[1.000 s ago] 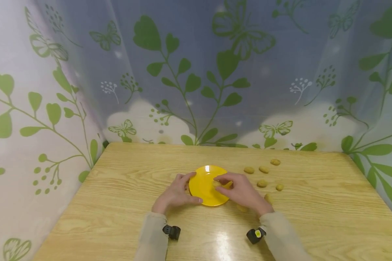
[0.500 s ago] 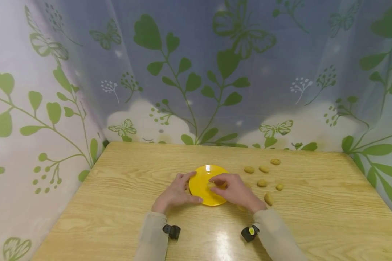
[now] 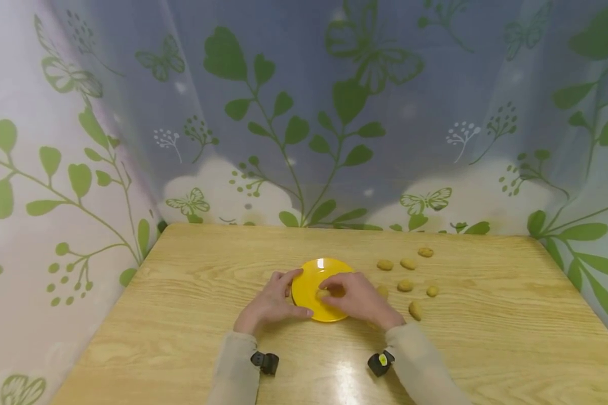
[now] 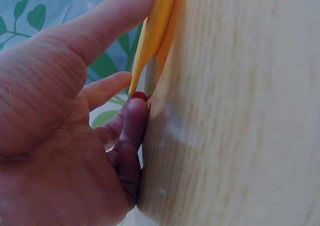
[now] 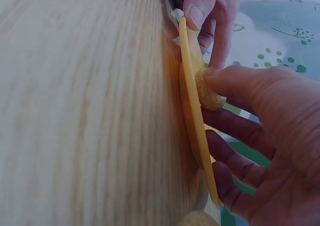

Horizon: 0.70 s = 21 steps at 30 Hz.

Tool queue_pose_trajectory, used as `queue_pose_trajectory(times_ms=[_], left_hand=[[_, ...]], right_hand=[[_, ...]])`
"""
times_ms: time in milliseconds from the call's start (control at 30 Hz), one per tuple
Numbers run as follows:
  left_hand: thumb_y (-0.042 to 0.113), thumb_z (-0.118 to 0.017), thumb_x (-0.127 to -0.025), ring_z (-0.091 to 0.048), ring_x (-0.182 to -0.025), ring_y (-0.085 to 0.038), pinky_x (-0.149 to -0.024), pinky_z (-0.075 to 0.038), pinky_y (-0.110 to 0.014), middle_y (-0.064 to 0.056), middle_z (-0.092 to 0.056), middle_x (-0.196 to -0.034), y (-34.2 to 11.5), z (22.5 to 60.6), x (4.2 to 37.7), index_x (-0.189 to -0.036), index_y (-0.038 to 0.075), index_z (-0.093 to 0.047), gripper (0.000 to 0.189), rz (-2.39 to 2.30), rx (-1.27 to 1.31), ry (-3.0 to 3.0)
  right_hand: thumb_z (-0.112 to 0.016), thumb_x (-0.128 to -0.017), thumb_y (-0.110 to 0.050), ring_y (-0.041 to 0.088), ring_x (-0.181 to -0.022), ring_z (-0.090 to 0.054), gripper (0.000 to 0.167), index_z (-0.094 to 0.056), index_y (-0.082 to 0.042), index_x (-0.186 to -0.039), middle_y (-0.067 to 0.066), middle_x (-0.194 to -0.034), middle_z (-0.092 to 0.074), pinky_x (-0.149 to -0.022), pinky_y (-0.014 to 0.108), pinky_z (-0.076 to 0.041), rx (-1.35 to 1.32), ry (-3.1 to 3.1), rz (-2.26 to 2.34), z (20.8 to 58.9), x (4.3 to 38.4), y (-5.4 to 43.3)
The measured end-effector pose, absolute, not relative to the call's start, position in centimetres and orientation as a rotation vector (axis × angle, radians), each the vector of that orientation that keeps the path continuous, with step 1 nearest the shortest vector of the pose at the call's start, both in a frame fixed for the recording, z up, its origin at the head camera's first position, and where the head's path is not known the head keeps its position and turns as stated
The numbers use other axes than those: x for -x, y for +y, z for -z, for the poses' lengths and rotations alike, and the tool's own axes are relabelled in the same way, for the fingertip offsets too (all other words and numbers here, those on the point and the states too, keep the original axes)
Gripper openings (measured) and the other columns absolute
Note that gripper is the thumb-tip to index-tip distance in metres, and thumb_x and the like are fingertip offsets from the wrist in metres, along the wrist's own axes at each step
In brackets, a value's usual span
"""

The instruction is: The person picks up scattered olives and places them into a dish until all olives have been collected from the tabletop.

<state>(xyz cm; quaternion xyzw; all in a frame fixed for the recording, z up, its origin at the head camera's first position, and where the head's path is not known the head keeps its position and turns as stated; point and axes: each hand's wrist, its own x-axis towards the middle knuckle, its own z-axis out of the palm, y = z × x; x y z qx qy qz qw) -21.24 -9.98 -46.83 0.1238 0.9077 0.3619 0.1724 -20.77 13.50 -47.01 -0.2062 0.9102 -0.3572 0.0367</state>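
Note:
A round yellow plate (image 3: 306,289) lies on the wooden table. My left hand (image 3: 268,302) holds its left side, with the thumb on the near rim and the index finger on the far rim; in the left wrist view the other fingers curl beside the plate's edge (image 4: 142,56). Over the middle of the plate, my right hand (image 3: 357,298) pinches a small potato (image 5: 210,92) between thumb and fingers. That potato sits right at the plate's upper face in the right wrist view, while the lower fingers are beside the rim.
Several small potatoes are spread to the right of the plate, among them one nearer the front (image 3: 415,310) and one farthest back (image 3: 425,252). Another potato (image 3: 382,291) is partly hidden behind the right hand. A patterned curtain (image 3: 294,112) hangs beyond the table (image 3: 192,253).
My right hand has slid left across the plate with the potato in its grip, uncovering more of the potatoes behind it. The left hand and plate have kept their places.

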Motion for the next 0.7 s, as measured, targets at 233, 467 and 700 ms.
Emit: queue_pose_trajectory(times_ms=[233, 467, 700], left_hand=[[0.045, -0.088, -0.078, -0.054, -0.116, -0.028, -0.098, -0.05, -0.053, -0.01, -0.047, -0.137, -10.0, 46.9, 21.3, -0.159, 0.026, -0.037, 0.098, -1.032, -0.367, 2.574], [0.044, -0.089, -0.077, -0.055, -0.118, -0.029, -0.1, -0.05, -0.055, -0.011, -0.047, -0.137, -10.1, 47.0, 21.3, -0.158, 0.024, -0.038, 0.098, -1.063, -0.373, 2.563], [0.044, -0.089, -0.077, -0.055, -0.121, -0.031, -0.103, -0.049, -0.057, -0.011, -0.047, -0.138, -10.1, 46.9, 21.2, -0.158, 0.024, -0.038, 0.098, -1.081, -0.372, 2.556]], right_hand=[[-0.077, -0.092, -0.025, 0.02, -0.112, -0.068, 0.022, -0.078, -0.018, -0.113, -0.002, -0.115, -0.077, -0.105, 0.05, -0.049, 0.645, 2.782, 1.073, 47.0, 20.7, 13.4], [-0.077, -0.091, -0.027, 0.021, -0.113, -0.067, 0.03, -0.076, -0.015, -0.119, 0.0, -0.12, -0.076, -0.104, 0.05, -0.05, 0.671, 2.748, 1.048, 46.9, 20.6, 13.8], [-0.075, -0.093, -0.025, 0.026, -0.117, -0.066, 0.034, -0.073, -0.011, -0.123, 0.005, -0.124, -0.074, -0.102, 0.05, -0.052, 0.698, 2.705, 1.073, 46.2, 20.1, 14.8]])
